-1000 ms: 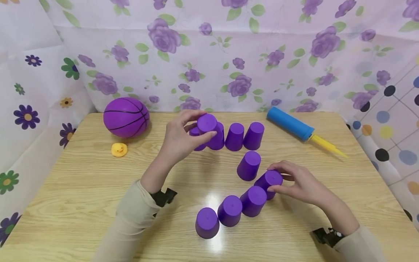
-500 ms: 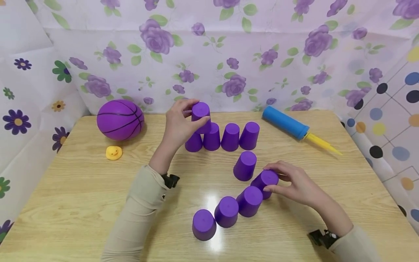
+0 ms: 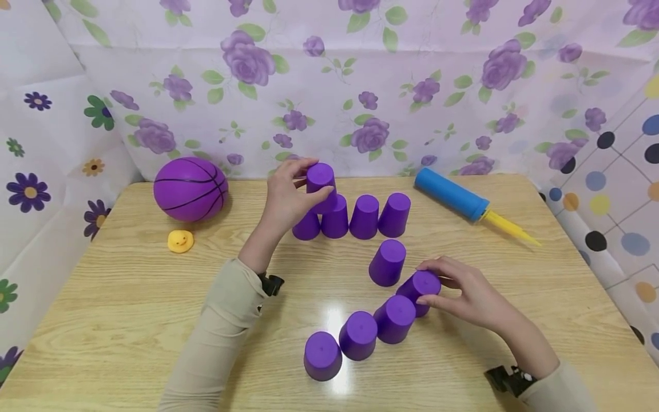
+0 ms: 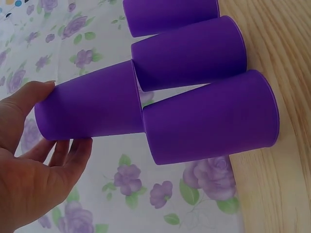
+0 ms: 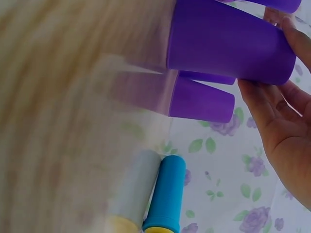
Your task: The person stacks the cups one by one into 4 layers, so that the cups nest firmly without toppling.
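Note:
My left hand [image 3: 290, 194] pinches an upside-down purple cup [image 3: 321, 178] between thumb and fingers. In the left wrist view that held cup [image 4: 92, 104] has its rim right at the bases of two cups in the back row, bridging the left cup [image 4: 214, 119] and its neighbour [image 4: 192, 53]. The back row goes on to the right with two more upturned cups. At the right, my right hand [image 3: 471, 292] grips an upturned cup [image 3: 425, 286] standing on the table, thumb and fingers around its upper end. Several matching cups run from it diagonally toward the front left.
A lone purple cup [image 3: 388, 263] stands between the back row and the diagonal. At the back left are a purple ball [image 3: 190, 189] and a small yellow duck [image 3: 180, 241]. A blue pump [image 3: 453, 194] with a yellow nozzle lies back right. A floral sheet [image 3: 309, 86] hangs behind the table.
The left hand brought its cup from in front of the back row up over the leftmost cups, then slightly right. The right hand stays on its cup; the view shifted a little.

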{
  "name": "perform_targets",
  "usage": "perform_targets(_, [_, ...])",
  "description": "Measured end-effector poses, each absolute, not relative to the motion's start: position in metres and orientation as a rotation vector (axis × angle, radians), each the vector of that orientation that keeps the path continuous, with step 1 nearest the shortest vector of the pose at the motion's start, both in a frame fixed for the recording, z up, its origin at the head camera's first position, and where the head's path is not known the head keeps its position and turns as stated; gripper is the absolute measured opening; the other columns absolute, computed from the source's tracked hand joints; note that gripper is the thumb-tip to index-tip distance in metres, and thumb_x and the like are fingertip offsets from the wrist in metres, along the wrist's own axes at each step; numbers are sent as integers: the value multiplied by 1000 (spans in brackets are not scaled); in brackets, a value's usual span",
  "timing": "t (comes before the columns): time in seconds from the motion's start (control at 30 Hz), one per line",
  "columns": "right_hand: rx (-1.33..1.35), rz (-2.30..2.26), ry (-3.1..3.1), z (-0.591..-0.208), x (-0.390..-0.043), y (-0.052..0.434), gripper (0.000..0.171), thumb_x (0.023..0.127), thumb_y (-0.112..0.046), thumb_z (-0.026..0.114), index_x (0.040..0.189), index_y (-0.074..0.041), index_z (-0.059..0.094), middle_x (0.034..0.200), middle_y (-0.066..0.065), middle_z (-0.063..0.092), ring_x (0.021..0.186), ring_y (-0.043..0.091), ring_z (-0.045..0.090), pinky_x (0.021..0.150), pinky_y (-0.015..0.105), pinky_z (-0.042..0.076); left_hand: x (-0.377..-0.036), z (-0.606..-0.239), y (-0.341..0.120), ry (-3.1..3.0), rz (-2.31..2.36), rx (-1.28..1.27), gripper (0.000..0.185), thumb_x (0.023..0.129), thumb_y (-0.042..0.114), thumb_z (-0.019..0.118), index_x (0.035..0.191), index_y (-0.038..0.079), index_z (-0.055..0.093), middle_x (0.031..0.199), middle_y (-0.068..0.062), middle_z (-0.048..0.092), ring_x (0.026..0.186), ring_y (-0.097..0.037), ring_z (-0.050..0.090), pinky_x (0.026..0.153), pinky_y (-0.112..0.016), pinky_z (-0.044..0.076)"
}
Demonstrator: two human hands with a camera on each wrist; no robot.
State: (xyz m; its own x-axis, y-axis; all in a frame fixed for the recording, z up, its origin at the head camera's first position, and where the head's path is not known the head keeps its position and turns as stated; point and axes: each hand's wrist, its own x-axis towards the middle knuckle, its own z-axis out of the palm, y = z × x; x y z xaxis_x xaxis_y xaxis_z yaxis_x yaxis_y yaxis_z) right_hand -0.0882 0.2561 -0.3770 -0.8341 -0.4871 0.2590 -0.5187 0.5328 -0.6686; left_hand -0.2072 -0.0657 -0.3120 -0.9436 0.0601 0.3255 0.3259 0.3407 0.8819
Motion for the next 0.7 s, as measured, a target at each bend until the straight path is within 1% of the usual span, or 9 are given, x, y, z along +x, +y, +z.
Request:
perform_targets(0.33, [933,1220,-2749,-374,-90,258,42,76,-17,77,114,-8,61,99,-8,60,94,10,62,80,25,55,-210,-313,-66,-2400,-1657,-310,53,74,12,78,122,5,57,116,-9,57,108,-24,58,92,-30,50])
perform_targets(0.57, [921,1238,-2810,-372,-88,258,43,77,-22,76,115,-9,61,104,-7,63,97,11,63,80,24,54,-212,-317,-66,-2412,-1681,-264,55,74,15,79,124,8,56,118,-9,59,109,-23,57,91,-31,50])
perform_targets(0.7, [895,1241,-2821,-371,-86,258,44,77,-23,76,116,-10,61,107,-5,63,98,11,63,81,23,54,-212,-318,-66,-2412,-1675,-287,57,74,16,79,125,6,54,117,-11,59,109,-23,57,90,-32,51])
